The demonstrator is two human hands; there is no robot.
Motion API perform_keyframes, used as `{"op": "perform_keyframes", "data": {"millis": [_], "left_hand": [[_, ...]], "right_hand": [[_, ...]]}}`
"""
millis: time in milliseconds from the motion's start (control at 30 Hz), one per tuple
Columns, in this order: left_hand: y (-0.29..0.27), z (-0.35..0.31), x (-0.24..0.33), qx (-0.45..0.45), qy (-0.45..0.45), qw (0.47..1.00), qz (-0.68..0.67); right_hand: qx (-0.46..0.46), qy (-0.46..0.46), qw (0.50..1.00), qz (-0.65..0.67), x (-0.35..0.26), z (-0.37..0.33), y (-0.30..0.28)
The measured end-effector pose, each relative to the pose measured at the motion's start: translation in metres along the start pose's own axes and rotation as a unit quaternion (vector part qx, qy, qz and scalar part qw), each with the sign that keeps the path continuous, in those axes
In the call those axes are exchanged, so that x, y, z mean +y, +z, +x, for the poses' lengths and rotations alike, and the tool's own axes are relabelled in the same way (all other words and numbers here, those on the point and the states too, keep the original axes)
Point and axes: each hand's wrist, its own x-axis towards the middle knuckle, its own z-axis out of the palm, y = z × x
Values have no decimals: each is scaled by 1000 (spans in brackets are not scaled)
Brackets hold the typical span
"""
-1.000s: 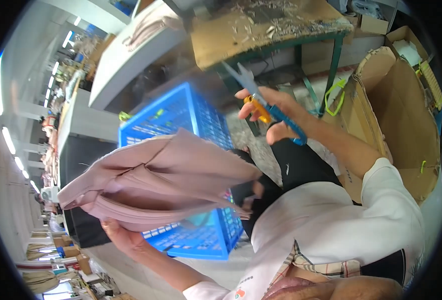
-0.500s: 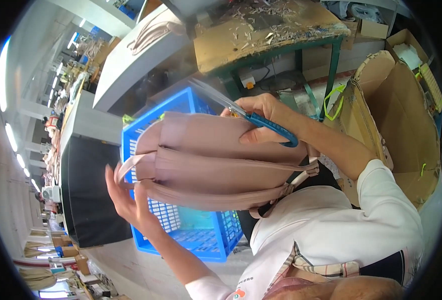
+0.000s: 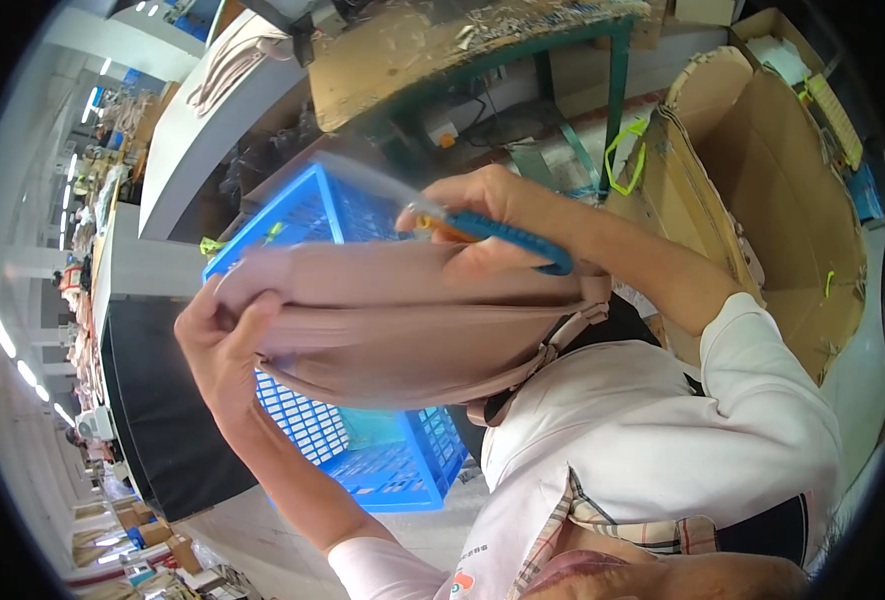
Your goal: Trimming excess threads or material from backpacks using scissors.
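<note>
A dusty-pink bag (image 3: pixel 403 345) with straps lies across the front of my body, above a blue plastic crate (image 3: pixel 425 455). My left hand (image 3: pixel 225 345) pinches the bag's left end between thumb and fingers. Blue-handled scissors (image 3: pixel 523 243) are in my right hand (image 3: pixel 508 215), which rests at the bag's far edge. The blades point up and left, smeared by motion. Buckles and strap ends show at the bag's right end, close to my shirt. The bag's underside is hidden.
A worn worktable (image 3: pixel 363 75) with green legs and scraps stands at the back. Large open cardboard boxes (image 3: pixel 783 190) are on the right. Pink fabric (image 3: pixel 238 60) lies on a white counter (image 3: pixel 178 150) at the back left, above a black panel (image 3: pixel 163 390).
My left hand has gone from open fingers beside the bag's loop to a grip on its left end. The bag and scissors have shifted slightly left, and the view has moved.
</note>
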Motion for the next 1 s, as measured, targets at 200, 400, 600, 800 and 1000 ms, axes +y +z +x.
{"op": "perform_keyframes", "data": {"millis": [200,400,600,800,1000], "left_hand": [[-40,-24,-60,48,1,989,-138],[-37,-33,-64,88,14,983,-163],[-39,-41,-60,95,52,980,-165],[-31,-47,-54,71,54,983,-163],[-24,-51,-46,82,62,983,-153]], "right_hand": [[-5,104,994,-31,48,-51,-40],[93,143,982,81,37,-60,-46],[23,-9,972,-235,20,-40,-29],[-90,-85,934,-334,1,-10,-10],[-90,-143,913,-371,1,6,7]]}}
